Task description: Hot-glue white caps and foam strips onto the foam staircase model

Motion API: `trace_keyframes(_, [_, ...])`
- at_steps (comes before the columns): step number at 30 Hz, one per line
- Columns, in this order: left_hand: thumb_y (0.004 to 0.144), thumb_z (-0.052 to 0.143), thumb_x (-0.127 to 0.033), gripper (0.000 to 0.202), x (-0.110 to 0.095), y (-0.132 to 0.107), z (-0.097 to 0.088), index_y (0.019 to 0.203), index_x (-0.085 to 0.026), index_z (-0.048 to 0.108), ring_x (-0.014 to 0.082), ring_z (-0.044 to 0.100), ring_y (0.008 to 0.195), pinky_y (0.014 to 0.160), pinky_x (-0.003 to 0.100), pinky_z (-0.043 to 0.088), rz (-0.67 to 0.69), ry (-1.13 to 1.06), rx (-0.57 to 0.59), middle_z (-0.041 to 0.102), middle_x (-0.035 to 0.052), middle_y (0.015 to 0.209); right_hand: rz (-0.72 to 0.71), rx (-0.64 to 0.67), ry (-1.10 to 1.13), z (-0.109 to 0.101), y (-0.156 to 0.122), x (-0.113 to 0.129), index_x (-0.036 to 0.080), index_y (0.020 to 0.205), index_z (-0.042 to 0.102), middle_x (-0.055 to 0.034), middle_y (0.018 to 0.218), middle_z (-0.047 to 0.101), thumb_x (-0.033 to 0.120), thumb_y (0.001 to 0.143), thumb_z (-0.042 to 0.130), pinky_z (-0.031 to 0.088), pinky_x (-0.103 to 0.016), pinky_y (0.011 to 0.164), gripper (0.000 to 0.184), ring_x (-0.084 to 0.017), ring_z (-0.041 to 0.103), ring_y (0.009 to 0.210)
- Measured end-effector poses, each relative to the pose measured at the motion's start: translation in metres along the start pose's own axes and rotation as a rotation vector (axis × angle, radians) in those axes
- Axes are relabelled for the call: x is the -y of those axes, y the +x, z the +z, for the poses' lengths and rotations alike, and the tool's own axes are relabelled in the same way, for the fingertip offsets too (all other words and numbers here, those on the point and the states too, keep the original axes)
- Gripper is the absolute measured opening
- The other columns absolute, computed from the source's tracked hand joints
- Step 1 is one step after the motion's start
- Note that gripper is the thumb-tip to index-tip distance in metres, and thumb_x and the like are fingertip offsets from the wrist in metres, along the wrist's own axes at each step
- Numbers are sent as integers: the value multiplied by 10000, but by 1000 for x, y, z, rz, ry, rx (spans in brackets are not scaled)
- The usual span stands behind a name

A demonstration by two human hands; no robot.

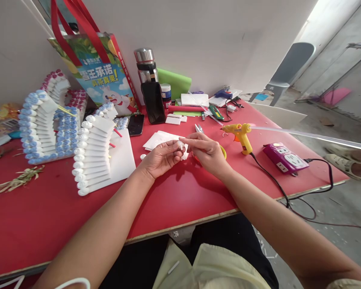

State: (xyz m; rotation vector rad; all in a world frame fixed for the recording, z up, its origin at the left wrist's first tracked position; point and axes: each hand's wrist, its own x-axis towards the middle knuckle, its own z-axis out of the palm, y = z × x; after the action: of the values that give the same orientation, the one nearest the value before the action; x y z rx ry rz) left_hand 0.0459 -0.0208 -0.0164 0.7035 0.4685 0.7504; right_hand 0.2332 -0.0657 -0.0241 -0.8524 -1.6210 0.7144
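Between left hand [161, 158] and right hand [206, 150], white piece [181, 145].

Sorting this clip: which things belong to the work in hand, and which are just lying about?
In use: left hand, right hand, white piece, white sheets, glue gun.
Lying about: bag, flask, phone, power strip.

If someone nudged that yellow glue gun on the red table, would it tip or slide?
The glue gun probably tips easily: it stands on its handle base and a thin wire stand. It looks light, being small plastic. Its black cord trailing off the table edge might tug it.
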Motion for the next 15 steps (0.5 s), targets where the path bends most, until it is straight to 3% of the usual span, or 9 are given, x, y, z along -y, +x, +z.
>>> trace_keyframes(15, [783, 836, -221, 220, 2, 1, -2, 929, -80, 754, 60, 614, 610, 589, 141, 531, -7, 224, 33, 686, 52, 780, -117, -29, -120, -5, 1, -4, 289, 1086, 814, -56, 1013, 683, 7, 848, 445, 542, -314, 772, 522, -160, 647, 886])
